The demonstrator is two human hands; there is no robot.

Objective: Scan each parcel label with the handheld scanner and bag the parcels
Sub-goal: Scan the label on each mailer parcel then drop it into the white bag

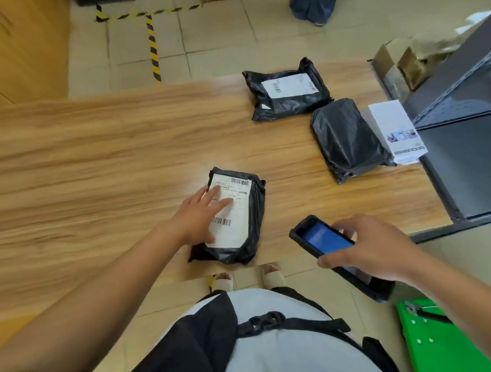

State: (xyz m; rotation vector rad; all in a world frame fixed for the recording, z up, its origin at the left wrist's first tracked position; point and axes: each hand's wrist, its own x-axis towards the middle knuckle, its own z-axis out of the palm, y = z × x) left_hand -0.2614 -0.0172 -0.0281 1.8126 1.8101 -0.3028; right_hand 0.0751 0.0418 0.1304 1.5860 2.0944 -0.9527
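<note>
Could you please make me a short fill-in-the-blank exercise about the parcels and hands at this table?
1. The left hand rests flat on the nearest parcel's white ____.
2. The right hand holds the ____, its screen lit blue.
3. The parcel beside the white box lies with its label ____.

Missing words: label; scanner; hidden

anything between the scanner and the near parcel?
No: head view shows only bare wooden table between handheld scanner and near parcel.
</note>
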